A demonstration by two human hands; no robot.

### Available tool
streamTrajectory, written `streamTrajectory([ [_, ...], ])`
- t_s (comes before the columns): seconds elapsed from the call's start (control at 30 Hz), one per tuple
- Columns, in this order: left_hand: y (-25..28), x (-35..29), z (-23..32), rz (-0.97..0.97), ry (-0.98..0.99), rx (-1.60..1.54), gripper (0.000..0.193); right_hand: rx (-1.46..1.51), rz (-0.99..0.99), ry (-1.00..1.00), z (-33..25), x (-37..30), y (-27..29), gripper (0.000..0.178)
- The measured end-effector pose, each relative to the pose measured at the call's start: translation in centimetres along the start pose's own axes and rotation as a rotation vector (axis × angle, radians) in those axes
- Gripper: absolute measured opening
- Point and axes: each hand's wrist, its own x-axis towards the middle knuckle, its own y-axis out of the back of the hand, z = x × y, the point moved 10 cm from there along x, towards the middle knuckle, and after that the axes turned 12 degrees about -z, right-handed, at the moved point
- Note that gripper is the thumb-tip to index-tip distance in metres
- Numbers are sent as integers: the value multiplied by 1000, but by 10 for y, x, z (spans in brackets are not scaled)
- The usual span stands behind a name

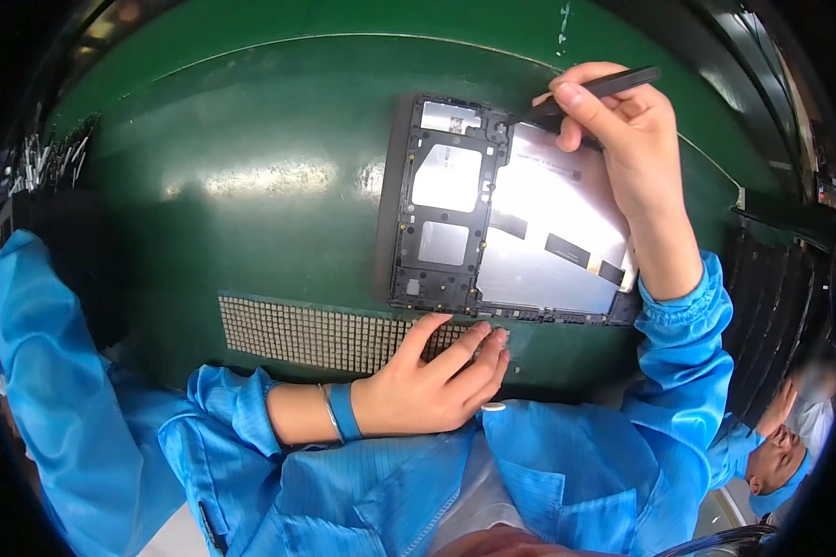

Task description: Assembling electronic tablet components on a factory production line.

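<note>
A tablet's black inner frame with a silvery metal panel (548,200) lies on the green work surface. My right hand (622,125) is closed around black tweezers (613,84) over its upper edge. The tips of the tweezers point down at the frame near its top middle; whether they hold a small part is too fine to tell. A sheet of small square grey pads (311,330) lies below the tablet. My left hand (437,381) rests on the sheet's right end, its fingers stretched out toward the tablet's lower edge and partly covering the pads.
The green mat (251,223) spreads left of the tablet. A bundle of thin dark and pale strips (56,158) stands at the far left. Dark ribbed material (771,288) hangs along the right edge. Another person in blue (771,459) is at the lower right.
</note>
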Motion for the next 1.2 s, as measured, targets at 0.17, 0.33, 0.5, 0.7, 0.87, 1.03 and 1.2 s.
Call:
streamTrajectory([
  [0.17, -4, -2, -1, -13, 6, 0, 26, -96, 68, -28, 4, -4, 3, 14],
  [0.33, -7, -4, 2, -27, 4, 16, 27, -99, 56, -31, 3, -7, 0, 13],
  [0.5, -7, -4, 2, -21, -1, 25, 25, 9, 25, -4, -1, -7, -8, 13],
  [0.7, -7, -5, 0, -30, -3, 19, 25, -425, -63, 322, -35, -20, -26, 15],
  [0.87, 2, -1, 1, -3, -1, 36, 24, -390, 86, 405, -68, -21, 13, 11],
  [1.03, -2, -6, -8, 30, 47, -86, 28, -949, -243, 96, -26, -5, -2, 34],
  [1.2, 1, -5, -4, 67, 22, -110, 35, -560, -686, -390, 6, 7, -6, 43],
])
